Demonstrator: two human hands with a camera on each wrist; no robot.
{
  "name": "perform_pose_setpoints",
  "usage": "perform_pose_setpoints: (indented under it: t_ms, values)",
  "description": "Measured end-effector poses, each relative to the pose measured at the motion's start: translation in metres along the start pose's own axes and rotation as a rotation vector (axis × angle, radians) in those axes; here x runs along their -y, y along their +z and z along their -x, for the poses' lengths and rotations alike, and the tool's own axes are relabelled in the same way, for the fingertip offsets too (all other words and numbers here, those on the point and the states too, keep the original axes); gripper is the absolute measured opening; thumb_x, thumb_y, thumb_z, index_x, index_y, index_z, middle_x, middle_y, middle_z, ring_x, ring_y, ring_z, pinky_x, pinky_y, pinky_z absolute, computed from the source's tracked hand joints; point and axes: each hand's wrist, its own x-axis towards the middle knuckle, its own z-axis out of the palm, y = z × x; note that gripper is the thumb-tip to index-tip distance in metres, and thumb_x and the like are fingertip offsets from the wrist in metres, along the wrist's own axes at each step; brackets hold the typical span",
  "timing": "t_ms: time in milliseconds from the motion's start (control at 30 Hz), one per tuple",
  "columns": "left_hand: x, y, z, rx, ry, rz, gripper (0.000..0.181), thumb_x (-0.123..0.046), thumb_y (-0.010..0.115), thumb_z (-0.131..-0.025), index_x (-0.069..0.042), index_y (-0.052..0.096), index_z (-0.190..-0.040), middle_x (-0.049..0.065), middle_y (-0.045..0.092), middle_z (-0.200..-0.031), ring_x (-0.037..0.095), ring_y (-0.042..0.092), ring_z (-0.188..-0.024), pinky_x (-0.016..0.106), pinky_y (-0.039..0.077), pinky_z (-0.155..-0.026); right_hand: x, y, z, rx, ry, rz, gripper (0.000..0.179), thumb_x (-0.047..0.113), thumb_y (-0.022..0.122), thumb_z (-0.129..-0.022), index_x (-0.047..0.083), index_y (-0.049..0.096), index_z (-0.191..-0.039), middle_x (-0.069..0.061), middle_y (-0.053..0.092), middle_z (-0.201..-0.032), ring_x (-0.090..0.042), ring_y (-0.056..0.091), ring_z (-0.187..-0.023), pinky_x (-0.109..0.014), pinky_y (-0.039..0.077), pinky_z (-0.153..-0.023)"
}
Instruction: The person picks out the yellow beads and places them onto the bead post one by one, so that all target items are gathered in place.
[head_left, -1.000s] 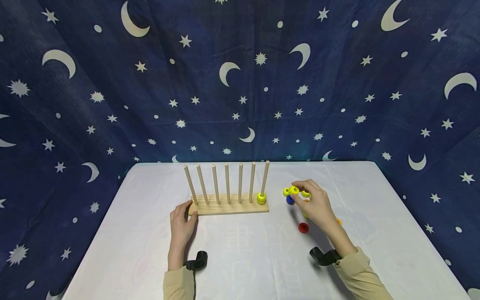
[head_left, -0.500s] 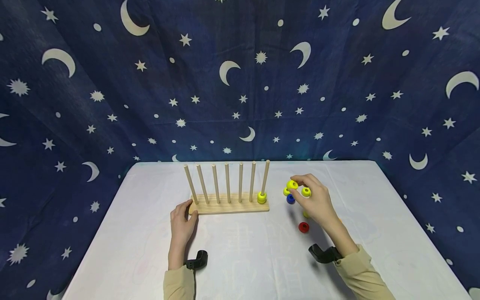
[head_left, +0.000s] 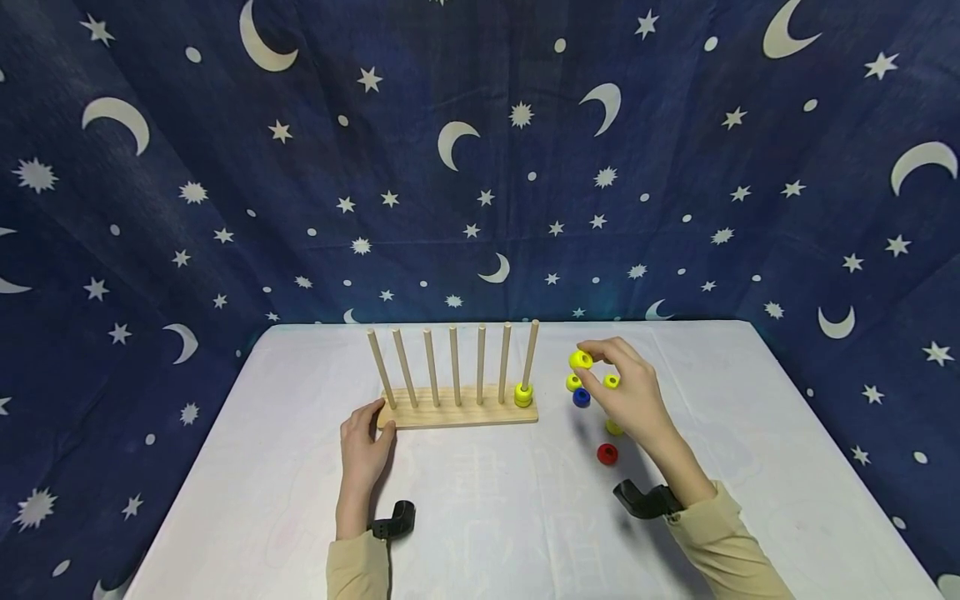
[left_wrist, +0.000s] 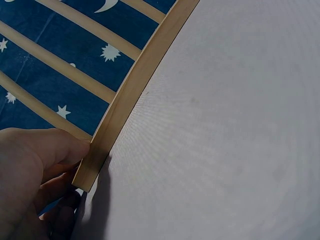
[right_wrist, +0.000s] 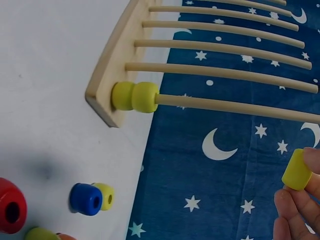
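Note:
My left hand [head_left: 365,446] grips the left end of a wooden peg board [head_left: 457,419], thumb at the front edge and fingers round the end. Several upright pegs stand along it. Two yellow beads [head_left: 523,396] are stacked at the foot of the rightmost peg. Right of the board, my right hand [head_left: 633,396] pinches a yellow bead [head_left: 581,359] between thumb and fingers, raised above the table. The right wrist view shows that held bead [right_wrist: 297,170] side on, at the fingertips. Below the hand lie a blue bead [head_left: 581,397] and a red bead [head_left: 607,454].
More yellow beads lie around the right hand, one beside the blue bead [right_wrist: 86,199] and another yellow bead [head_left: 612,381] behind the fingers. The white-covered table [head_left: 480,517] ends at the back against a dark blue star-and-moon cloth [head_left: 420,167].
My right hand has lifted the pinched yellow bead higher and slightly left, toward the rightmost peg. My left hand stays on the end of the board.

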Motion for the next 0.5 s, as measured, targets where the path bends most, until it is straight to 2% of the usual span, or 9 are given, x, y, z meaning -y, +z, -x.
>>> perform_pose_setpoints:
  t_ms: [500]
  values:
    - [0.001,0.000,0.000,0.002,0.000,0.004,0.045,-0.013,0.061,-0.089,0.000,0.054,-0.132,0.022,0.052,-0.135,0.039,0.035,-0.131,0.056,0.029,-0.110,0.013,-0.001,-0.008,-0.024,-0.026,-0.024,0.034,0.010,0.073,-0.082,0.010,0.066,-0.115,-0.005,0.065,-0.105,-0.020,0.059,-0.097,-0.041,0.048,-0.088]
